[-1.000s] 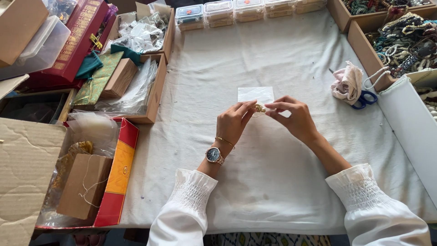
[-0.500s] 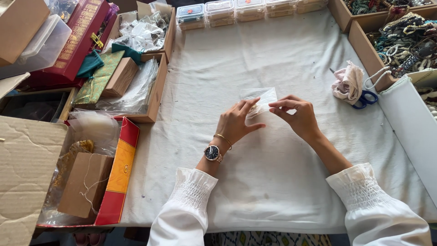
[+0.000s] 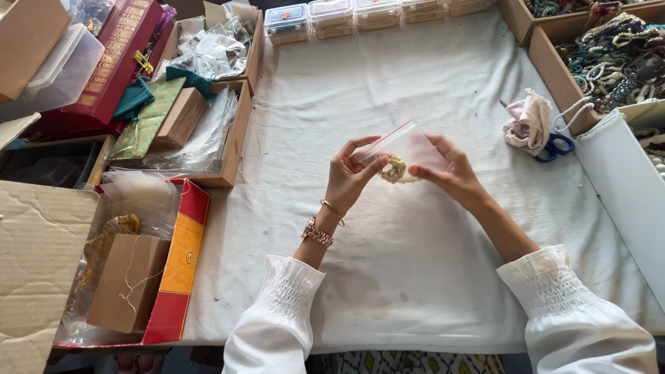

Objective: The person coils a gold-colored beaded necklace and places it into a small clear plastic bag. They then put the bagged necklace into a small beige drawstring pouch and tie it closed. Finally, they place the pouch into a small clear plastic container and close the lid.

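head view: the bracelet [image 3: 396,170] is half veiled by the clear bag [image 3: 405,147], its beads hard to make out. left hand [image 3: 352,176] pinches the bag's mouth; right hand [image 3: 449,171] grips the bag's other side, bracelet between them, above the white cloth [image 3: 415,277] among cardboard boxes [image 3: 235,131].
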